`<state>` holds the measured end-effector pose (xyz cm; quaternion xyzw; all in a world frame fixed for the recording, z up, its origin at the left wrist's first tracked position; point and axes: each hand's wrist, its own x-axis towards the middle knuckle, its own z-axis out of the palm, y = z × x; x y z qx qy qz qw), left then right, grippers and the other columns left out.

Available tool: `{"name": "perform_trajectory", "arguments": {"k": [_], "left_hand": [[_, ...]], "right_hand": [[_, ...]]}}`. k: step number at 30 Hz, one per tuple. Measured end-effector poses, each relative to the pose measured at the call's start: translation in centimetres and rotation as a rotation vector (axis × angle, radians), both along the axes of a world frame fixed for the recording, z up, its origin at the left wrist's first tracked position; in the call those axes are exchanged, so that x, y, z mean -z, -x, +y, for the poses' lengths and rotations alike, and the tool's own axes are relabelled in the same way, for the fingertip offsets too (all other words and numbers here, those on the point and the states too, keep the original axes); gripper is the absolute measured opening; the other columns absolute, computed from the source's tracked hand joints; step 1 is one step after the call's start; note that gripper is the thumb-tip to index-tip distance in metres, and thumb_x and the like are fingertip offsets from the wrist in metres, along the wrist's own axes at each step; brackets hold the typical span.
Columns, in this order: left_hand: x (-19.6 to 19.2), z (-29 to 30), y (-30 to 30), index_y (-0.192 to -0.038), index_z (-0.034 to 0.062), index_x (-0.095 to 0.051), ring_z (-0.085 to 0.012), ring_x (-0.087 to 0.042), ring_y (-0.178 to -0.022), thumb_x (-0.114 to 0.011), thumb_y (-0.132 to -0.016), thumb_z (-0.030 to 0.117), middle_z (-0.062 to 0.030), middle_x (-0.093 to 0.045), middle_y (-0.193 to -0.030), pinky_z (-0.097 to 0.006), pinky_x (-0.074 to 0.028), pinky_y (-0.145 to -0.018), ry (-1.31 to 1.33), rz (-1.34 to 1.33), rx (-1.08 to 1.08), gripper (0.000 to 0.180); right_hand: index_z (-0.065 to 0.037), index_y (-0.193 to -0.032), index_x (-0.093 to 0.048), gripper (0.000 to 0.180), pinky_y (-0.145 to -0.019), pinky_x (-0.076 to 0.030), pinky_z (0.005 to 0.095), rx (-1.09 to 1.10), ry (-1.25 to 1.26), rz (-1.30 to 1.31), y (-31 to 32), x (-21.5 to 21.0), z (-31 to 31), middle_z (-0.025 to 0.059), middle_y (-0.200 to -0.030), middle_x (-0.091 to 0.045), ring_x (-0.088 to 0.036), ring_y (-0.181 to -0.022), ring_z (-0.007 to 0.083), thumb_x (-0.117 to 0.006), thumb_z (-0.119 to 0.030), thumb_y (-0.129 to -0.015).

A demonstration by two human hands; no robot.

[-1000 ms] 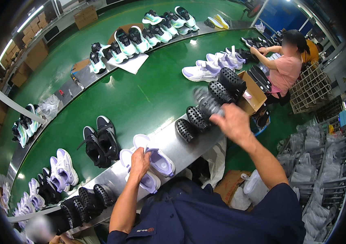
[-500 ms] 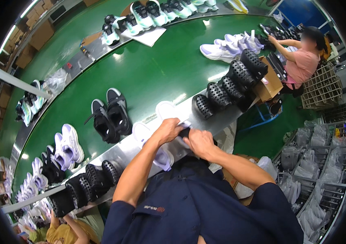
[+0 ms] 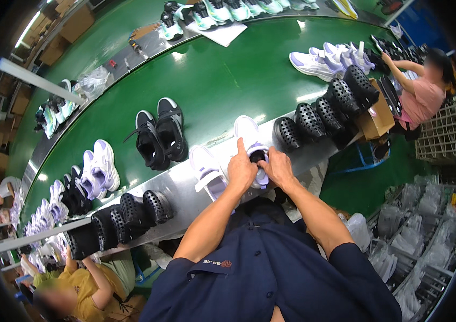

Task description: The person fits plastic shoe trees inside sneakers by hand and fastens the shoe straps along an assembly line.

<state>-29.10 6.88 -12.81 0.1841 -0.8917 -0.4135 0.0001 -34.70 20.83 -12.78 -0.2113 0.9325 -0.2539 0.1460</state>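
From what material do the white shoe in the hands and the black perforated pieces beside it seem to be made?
White shoe: probably synthetic leather or mesh, matte, with soft lavender trim; both hands, left hand and right hand, are on its opening. Black perforated pieces: likely moulded plastic or rubber, slightly glossy, with regular rows of holes. Ledge: brushed metal, reflective.

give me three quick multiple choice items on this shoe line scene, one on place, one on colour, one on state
1. Where is the black pair of shoes?
A. on the green belt
B. in a cardboard box
C. on the floor

2. What colour is the shoe under both hands?
A. red
B. white and lilac
C. black

3. What are the left hand and right hand doing?
A. hanging free
B. both on one shoe
C. each lifting a separate box

Key: 1 A, the pair stands on green; 2 B, pale upper shows; 3 B, both hands meet at its opening.
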Motion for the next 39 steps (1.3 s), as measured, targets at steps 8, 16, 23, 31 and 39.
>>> {"name": "perform_trajectory", "arguments": {"k": [8, 16, 23, 31, 39], "left_hand": [[-3.0, 0.9, -6.6, -0.119, 0.0022, -0.054, -0.0406, -0.062, -0.082, -0.069, -0.086, 0.015, -0.0218, -0.061, -0.089, -0.05, -0.05, -0.068, 0.227, 0.315, 0.026, 0.038], [5.8, -3.5, -13.8, -0.134, -0.0066, -0.047, -0.045, -0.053, -0.11, -0.068, -0.082, 0.016, -0.0282, -0.056, -0.117, -0.05, -0.045, -0.096, 0.021, 0.042, -0.354, 0.061], [-2.2, -5.4, -15.5, -0.126, -0.0025, -0.059, -0.0379, -0.061, -0.103, -0.067, -0.087, 0.015, -0.0222, -0.061, -0.117, -0.043, -0.049, -0.093, -0.042, 0.198, -0.442, 0.043], [-10.8, -19.3, -35.3, -0.12, -0.0023, -0.059, -0.0377, -0.055, -0.105, -0.071, -0.085, 0.015, -0.0182, -0.06, -0.113, -0.046, -0.043, -0.094, 1.034, 0.039, -1.084, 0.041], [-12.7, -21.8, -37.9, -0.117, -0.0018, -0.063, -0.0373, -0.056, -0.099, -0.078, -0.08, 0.018, -0.0167, -0.063, -0.106, -0.046, -0.047, -0.087, 0.936, 0.081, -0.962, 0.044]], "right_hand": [[0.002, -0.117, -0.054, 0.044, -0.08, -0.054, 0.0494, 0.034, -0.057, 0.131, 0.2, 3.1, -0.7, 0.0226, -0.099, -0.067, -0.067, -0.09, 0.0415, -0.069, -0.018, -0.081], [0.003, -0.109, -0.059, 0.037, -0.08, -0.051, 0.0505, -0.17, 0.044, 0.187, -1.3, 3.0, -0.8, 0.0257, -0.097, -0.068, -0.065, -0.091, 0.0453, -0.07, -0.023, -0.084], [0.004, -0.101, -0.062, 0.042, -0.077, -0.054, 0.0466, -0.286, -0.277, -0.117, -1.6, -5.5, 1.1, 0.0254, -0.088, -0.069, -0.067, -0.083, 0.0411, -0.073, -0.032, -0.083], [0.004, -0.091, -0.062, 0.022, -0.054, -0.051, 0.0278, -0.251, 0.095, -0.615, -5.4, -11.1, -2.7, 0.0083, -0.074, -0.067, -0.065, -0.063, 0.0132, -0.071, -0.015, -0.088], [0.005, -0.096, -0.061, 0.022, -0.068, -0.053, 0.0297, -0.397, 0.121, -0.555, -8.0, -12.5, -7.1, 0.0098, -0.077, -0.067, -0.064, -0.071, 0.0154, -0.07, -0.014, -0.09]]}}
